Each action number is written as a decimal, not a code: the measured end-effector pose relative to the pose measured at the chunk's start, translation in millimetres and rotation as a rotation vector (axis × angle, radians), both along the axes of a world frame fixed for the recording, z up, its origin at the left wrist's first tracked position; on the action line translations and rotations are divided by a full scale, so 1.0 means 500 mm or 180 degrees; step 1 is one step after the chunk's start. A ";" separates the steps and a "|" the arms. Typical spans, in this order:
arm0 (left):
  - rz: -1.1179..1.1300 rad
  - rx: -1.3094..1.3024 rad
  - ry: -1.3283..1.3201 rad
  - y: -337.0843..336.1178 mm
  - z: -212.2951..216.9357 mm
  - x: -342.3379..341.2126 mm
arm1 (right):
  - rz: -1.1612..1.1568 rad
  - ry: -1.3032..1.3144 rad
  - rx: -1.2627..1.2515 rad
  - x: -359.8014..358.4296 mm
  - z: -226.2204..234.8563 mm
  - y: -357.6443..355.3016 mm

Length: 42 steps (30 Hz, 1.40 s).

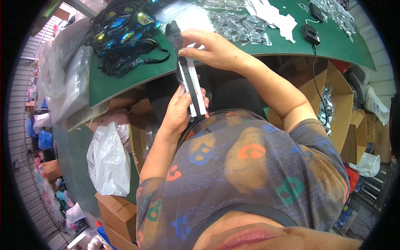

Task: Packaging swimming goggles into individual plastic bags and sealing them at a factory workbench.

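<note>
Presently, the left hand point(179, 110) grips the white card point(199, 93) and black strap point(193, 93) at the near edge of the green table point(333, 52), long axis pointing tableward, while the right hand point(214, 50) is nearer the tableward end, 2 digits parted, pinch indeterminable.

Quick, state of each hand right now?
Left hand: closed, holding a white card with black strap.
Right hand: partly curled at the ribbed black piece; grip unclear.

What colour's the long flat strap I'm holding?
The strap is black, best seen in the head view.
</note>
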<state>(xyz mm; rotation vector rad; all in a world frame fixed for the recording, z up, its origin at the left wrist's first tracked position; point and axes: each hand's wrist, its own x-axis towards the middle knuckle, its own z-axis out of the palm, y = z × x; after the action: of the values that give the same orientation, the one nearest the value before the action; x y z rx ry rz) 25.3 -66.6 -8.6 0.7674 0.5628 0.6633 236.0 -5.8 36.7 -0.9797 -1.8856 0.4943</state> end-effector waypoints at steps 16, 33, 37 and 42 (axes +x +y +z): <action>-0.0321 -0.1017 -0.0625 -0.007 0.002 -0.025 | 0.0465 -0.1259 0.1593 -0.001 -0.022 -0.026; -0.0929 -0.1635 -0.0741 -0.028 0.017 -0.040 | 0.1480 -0.2217 0.0726 0.057 0.045 -0.101; -0.1313 -0.1721 -0.0398 -0.021 -0.009 -0.027 | 0.1479 -0.2196 0.0672 0.025 -0.017 -0.140; -0.1652 -0.1335 -0.0122 -0.004 -0.036 -0.016 | 0.1306 -0.2156 0.0569 0.021 -0.072 -0.148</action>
<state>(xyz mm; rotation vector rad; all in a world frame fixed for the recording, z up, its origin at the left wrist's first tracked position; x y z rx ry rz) 17.4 -68.5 -26.3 0.4723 0.4224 0.0712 246.7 -80.1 0.9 -0.6807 -2.7145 0.2247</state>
